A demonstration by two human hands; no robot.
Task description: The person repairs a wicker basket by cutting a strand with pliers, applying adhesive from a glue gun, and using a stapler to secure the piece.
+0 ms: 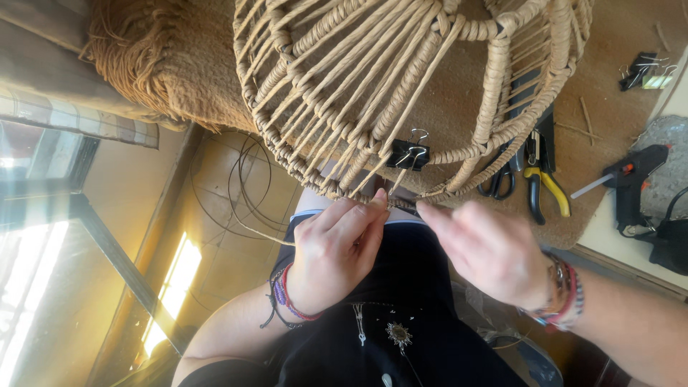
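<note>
At rim: two hands (337, 247) (491, 251), one basket (401, 93), one clip (407, 154).

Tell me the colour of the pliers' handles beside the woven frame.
Yellow, on the pliers lying by the woven frame; the head view shows it best.

one head cam only, worn by the person; looks steeply down over lap, close to both hands; woven frame (401, 93) fills top centre, floor at left, table edge (616, 229) at right; no 2nd view to share.
</note>
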